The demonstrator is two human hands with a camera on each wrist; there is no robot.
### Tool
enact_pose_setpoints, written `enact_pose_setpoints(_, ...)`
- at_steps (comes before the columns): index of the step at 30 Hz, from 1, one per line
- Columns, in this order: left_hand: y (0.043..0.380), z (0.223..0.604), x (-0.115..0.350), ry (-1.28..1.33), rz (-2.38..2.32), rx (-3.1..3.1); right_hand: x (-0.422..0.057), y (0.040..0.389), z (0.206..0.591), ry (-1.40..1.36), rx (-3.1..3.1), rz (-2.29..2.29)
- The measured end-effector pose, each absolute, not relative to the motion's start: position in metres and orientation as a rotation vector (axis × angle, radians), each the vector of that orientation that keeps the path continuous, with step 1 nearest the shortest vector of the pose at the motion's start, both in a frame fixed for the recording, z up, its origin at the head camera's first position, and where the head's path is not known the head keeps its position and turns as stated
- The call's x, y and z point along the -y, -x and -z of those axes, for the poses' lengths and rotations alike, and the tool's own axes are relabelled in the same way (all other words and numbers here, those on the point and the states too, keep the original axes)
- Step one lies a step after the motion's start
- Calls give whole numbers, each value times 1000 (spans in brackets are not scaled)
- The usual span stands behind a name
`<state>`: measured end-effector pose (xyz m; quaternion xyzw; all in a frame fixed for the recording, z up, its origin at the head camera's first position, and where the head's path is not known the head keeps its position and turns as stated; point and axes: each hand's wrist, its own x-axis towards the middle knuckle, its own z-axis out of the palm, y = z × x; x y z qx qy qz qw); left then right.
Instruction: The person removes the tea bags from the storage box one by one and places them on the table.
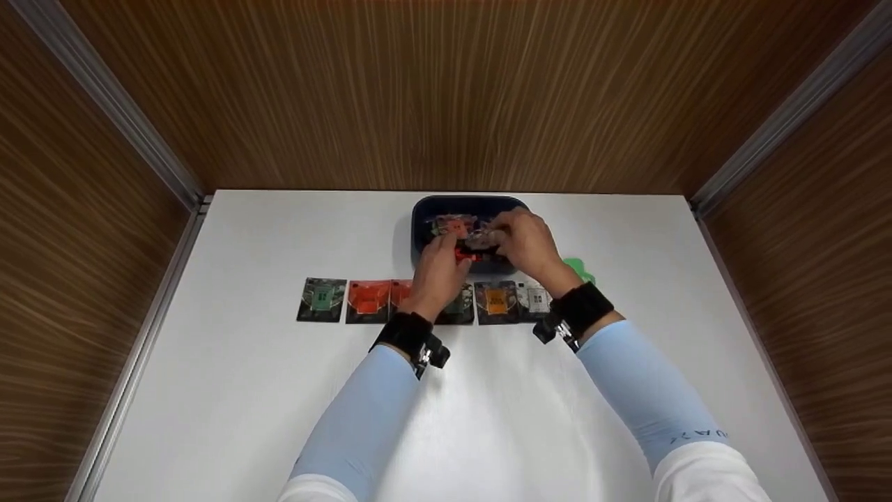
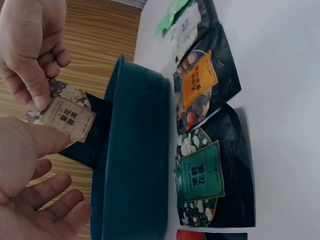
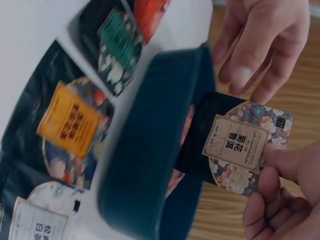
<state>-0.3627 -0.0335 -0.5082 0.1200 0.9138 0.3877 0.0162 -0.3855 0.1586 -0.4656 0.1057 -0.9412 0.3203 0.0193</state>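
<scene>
Our right hand (image 1: 529, 240) pinches the chrysanthemum sachet (image 3: 237, 142) by its edge, partly inside the bin (image 3: 145, 130) at twelve o'clock; our left hand (image 1: 440, 275) is just beside it, fingers relaxed. We should keep it flat to avoid creasing.

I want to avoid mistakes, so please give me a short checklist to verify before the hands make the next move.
1. Beige-label packet secured: ok, the right hand pinches its patterned end.
2. Packet's print readable: ok, it shows clearly in the right wrist view.
3. Packet clear of the dark bin: not ok, its dark end is at the opening.
4. Left hand off the packet: cannot tell, it is very close.
5. Orange-label packet on the table: ok, lying face up.
</scene>
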Motion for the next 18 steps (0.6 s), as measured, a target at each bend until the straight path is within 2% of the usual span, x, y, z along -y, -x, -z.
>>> enact_pose_setpoints(9,357,508,43,-336,-1378,-2715,-152,363,465,-409,2807,-1085)
enact_pose_setpoints(18,347,519,49,-256,-1718,-2477,-157,339,496,-108,2840,-1518)
